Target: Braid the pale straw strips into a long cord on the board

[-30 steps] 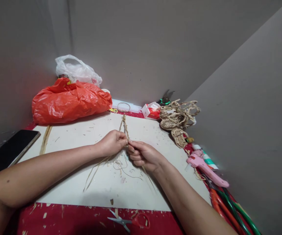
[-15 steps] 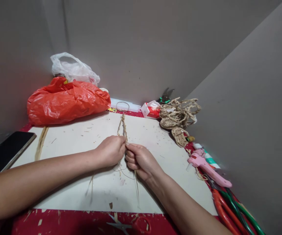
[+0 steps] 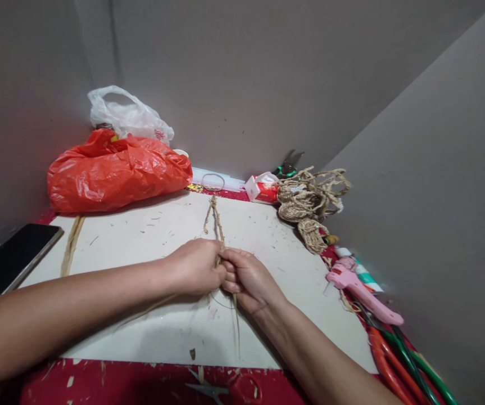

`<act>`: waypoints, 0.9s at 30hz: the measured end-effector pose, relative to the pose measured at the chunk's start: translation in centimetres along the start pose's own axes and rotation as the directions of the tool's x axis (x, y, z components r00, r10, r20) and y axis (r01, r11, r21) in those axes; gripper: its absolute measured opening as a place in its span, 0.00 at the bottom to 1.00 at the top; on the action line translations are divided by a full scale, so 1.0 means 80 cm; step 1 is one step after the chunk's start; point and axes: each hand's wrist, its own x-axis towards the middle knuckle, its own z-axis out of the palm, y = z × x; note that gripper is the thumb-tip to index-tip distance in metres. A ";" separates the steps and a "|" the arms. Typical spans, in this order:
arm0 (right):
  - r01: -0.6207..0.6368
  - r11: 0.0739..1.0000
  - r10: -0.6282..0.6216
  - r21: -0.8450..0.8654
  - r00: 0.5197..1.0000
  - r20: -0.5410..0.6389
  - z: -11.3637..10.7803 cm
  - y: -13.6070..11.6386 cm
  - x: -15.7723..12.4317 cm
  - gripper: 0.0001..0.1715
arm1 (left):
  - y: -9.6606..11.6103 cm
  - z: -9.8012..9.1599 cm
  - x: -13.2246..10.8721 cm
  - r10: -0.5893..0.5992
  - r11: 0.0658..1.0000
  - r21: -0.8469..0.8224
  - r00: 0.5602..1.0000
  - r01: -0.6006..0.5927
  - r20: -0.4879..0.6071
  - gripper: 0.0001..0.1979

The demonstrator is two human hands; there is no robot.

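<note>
Braided cord point(image 3: 218, 222) stretches just beyond the left hand point(image 3: 201, 267) and right hand point(image 3: 251, 281), both pinching its near end, apparently mid-plait; the next crossing would call for steady tension.

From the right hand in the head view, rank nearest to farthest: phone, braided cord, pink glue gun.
1. Braided cord: ahead, running down to the right hand.
2. Pink glue gun: off to the right.
3. Phone: far left.

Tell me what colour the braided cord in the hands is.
The braided cord is tan, like straw; the head view shows it best.
</note>
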 end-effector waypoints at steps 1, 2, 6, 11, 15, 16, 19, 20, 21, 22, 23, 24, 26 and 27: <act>-0.005 1.000 0.005 0.003 1.000 0.026 -0.002 -0.002 0.000 0.16 | -0.003 -0.006 0.003 -0.006 0.999 -0.039 1.000 0.006 -0.001 0.10; -0.011 1.000 0.011 0.007 0.998 0.054 -0.003 -0.004 0.001 0.15 | -0.006 -0.012 0.007 -0.014 0.998 -0.069 1.000 0.013 -0.024 0.10; -0.047 0.999 0.049 -0.018 0.988 0.148 -0.011 -0.010 0.005 0.10 | -0.023 -0.013 0.023 -0.033 0.973 -0.229 0.988 -0.003 -0.152 0.09; -0.073 0.991 0.093 -0.115 0.981 0.173 -0.020 -0.017 0.009 0.08 | -0.036 0.007 0.034 0.001 0.849 -0.526 0.995 0.051 0.099 0.12; -0.079 0.967 0.125 -0.244 0.976 0.180 -0.022 -0.024 0.008 0.10 | -0.038 0.003 0.036 0.036 0.858 -0.513 0.997 0.006 0.071 0.12; -0.074 0.957 0.128 -0.282 0.976 0.178 -0.021 -0.026 0.007 0.10 | -0.040 0.001 0.037 0.042 0.861 -0.509 0.996 0.001 0.073 0.12; -0.017 0.912 0.087 -0.409 0.984 0.154 -0.022 -0.027 0.007 0.11 | -0.043 -0.003 0.040 0.063 0.861 -0.508 0.995 -0.016 0.076 0.11; 0.014 0.890 0.059 -0.456 0.988 0.145 -0.022 -0.026 0.007 0.12 | -0.044 -0.004 0.040 0.062 0.856 -0.517 0.994 -0.006 0.091 0.11; 0.052 0.862 0.021 -0.504 0.990 0.139 -0.023 -0.025 0.008 0.12 | -0.044 -0.004 0.040 0.053 0.846 -0.533 0.991 0.019 0.119 0.11; 0.100 0.828 -0.026 -0.552 0.990 0.140 -0.024 -0.023 0.009 0.12 | -0.044 -0.003 0.039 0.038 0.831 -0.554 0.986 0.058 0.159 0.11; 0.153 0.786 -0.080 -0.599 0.986 0.148 -0.025 -0.022 0.010 0.12 | -0.043 -0.003 0.038 0.020 0.810 -0.577 0.978 0.104 0.205 0.12; 0.208 0.736 -0.137 -0.645 0.978 0.159 -0.026 -0.020 0.011 0.12 | -0.041 -0.002 0.036 0.004 0.787 -0.598 0.969 0.150 0.249 0.12; 0.299 0.623 -0.235 -0.723 0.953 0.191 -0.026 -0.017 0.012 0.12 | -0.039 0.000 0.034 -0.020 0.740 -0.638 0.955 0.214 0.297 0.12; 0.326 0.572 -0.267 -0.753 0.942 0.205 -0.026 -0.016 0.012 0.12 | -0.039 0.001 0.033 -0.028 0.719 -0.656 0.952 0.231 0.305 0.11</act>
